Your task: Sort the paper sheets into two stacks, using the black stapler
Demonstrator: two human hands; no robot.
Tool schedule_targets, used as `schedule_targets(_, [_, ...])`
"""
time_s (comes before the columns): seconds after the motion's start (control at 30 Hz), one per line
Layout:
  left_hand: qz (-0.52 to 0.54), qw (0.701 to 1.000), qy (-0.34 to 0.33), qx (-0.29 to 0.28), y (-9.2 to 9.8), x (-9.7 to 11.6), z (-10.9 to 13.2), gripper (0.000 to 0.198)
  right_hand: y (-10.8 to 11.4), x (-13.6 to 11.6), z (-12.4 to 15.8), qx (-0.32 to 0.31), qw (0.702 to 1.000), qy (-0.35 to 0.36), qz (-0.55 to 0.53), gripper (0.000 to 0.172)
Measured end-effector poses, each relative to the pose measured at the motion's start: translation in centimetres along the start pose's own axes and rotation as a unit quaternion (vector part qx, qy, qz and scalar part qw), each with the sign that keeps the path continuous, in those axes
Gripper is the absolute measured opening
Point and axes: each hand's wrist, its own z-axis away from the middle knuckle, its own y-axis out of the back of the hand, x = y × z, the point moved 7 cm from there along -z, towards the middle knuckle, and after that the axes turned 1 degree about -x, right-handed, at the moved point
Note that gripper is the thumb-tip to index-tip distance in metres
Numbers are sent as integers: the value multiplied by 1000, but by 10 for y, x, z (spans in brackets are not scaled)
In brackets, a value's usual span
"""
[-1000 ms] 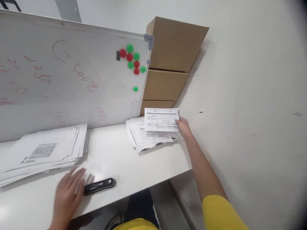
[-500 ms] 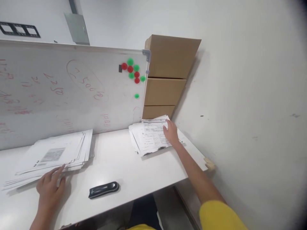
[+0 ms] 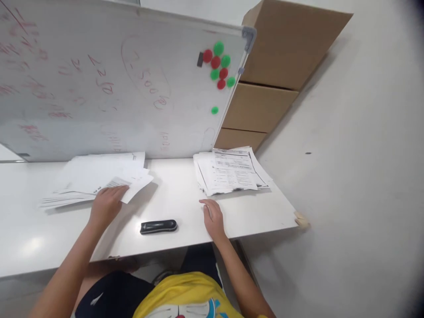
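My left hand (image 3: 107, 204) is closed on the near edge of a sheet of paper (image 3: 137, 184), which is skewed off the left paper stack (image 3: 99, 170) and juts out at its right side. The thumb is mostly hidden. My right hand (image 3: 213, 216) hovers at or just above the white table, fingers loosely stretched and pointing left, with nothing in it. Just beyond it lies the right stack of printed papers (image 3: 232, 174), its sheets unevenly fanned. A black stapler (image 3: 158, 226) rests between my two hands, nearer the table's front edge.
Behind the white table (image 3: 175, 187) stands a whiteboard (image 3: 179, 119) with red writing and several red and green magnets (image 3: 218, 62). Stacked cardboard boxes (image 3: 258, 106) are at its right, against the wall (image 3: 357, 176). A pale corner guard (image 3: 301, 220) covers the table's right corner.
My right hand has left the right stack and come back toward the front edge. My left hand has moved right and taken a sheet, shifting it rightward. The view has tilted downward.
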Motion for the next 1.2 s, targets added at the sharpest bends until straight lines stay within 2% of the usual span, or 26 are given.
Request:
schedule_targets(0.07, [-2, 997, -52, 61, 14, 46, 3, 44, -8, -3, 0, -5, 998, -61, -27, 25])
schedule_targets(0.13, [9, 987, -112, 111, 28, 96, 6, 38, -30, -10, 6, -46, 978, -149, -140, 34])
schedule_targets(0.17, [17, 983, -140, 122, 32, 121, 6, 35, -44, -15, 11, -68, 950, -204, -227, 40])
schedule_targets(0.23, [29, 977, -169, 126, 35, 163, 6, 31, -66, -25, 21, -79, 871, -294, -386, 46])
schedule_targets(0.27, [36, 977, -171, 123, 34, 179, 6, 31, -71, -29, 24, -63, 841, -320, -432, 45])
schedule_targets(0.33, [62, 979, -159, 108, 31, 203, 6, 34, -68, -28, 25, -21, 812, -348, -469, 44])
schedule_targets(0.43, [138, 978, -140, 71, 26, 222, 10, 43, -44, -10, 19, -6, 822, -357, -443, 42])
schedule_targets(0.5, [189, 974, -123, 34, 19, 221, 13, 47, -16, 5, 15, -8, 849, -345, -401, 41])
schedule_targets(0.57, [227, 972, -60, 6, 9, 204, 11, 50, 15, 18, 12, -1, 875, -326, -358, 39])
schedule_targets(0.67, [265, 955, 131, 1, -12, 151, 0, 62, 50, 30, 13, 13, 901, -298, -314, 35])
schedule_targets(0.73, [317, 914, 251, -25, -27, 119, -8, 71, 62, 34, 13, 25, 911, -281, -300, 35])
schedule_targets(0.77, [361, 886, 285, -58, -34, 111, -11, 71, 65, 36, 13, 33, 915, -274, -294, 35])
schedule_targets(0.83, [457, 825, 306, -133, -42, 109, -18, 59, 68, 39, 13, 50, 922, -262, -280, 34])
schedule_targets(0.9, [508, 787, 306, -169, -36, 116, -23, 46, 70, 42, 13, 70, 927, -254, -266, 32])
schedule_targets(0.97, [496, 793, 323, -148, -23, 120, -23, 41, 74, 44, 13, 88, 929, -252, -255, 31])
schedule_targets(1.07, [434, 826, 352, -80, -4, 124, -19, 38, 81, 43, 13, 107, 934, -245, -237, 30])
schedule_targets(1.13, [421, 839, 344, -33, 3, 131, -16, 36, 87, 40, 13, 116, 938, -238, -222, 29])
schedule_targets(1.2, [456, 834, 310, 16, 6, 141, -14, 32, 92, 37, 14, 137, 944, -229, -197, 29])
